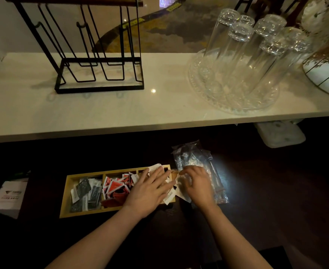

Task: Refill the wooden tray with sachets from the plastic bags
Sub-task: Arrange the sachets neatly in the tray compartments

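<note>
The wooden tray (66, 199) sat on a dark lower surface (276, 191), the left hand (150, 191) spread flat on white sachets (170, 197) at its right end. The right hand (196, 186), fingers curled, pinched sachets beside the plastic bag (192, 156). Above ran a pale worktop (101, 109) carrying a wire rack (93, 55) and upturned glasses (247, 55).

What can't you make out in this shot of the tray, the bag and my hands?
Head view only:
- Right compartment of the tray: mostly covered by the left hand, so its fill is hidden.
- Right hand: blurred; whether it grips a sachet is unclear.
- Bag: glare and crinkles hide what remains inside.
- Print on the dark sachets and red sachets: too small and dim.
- Card at left: text unreadable.
</note>
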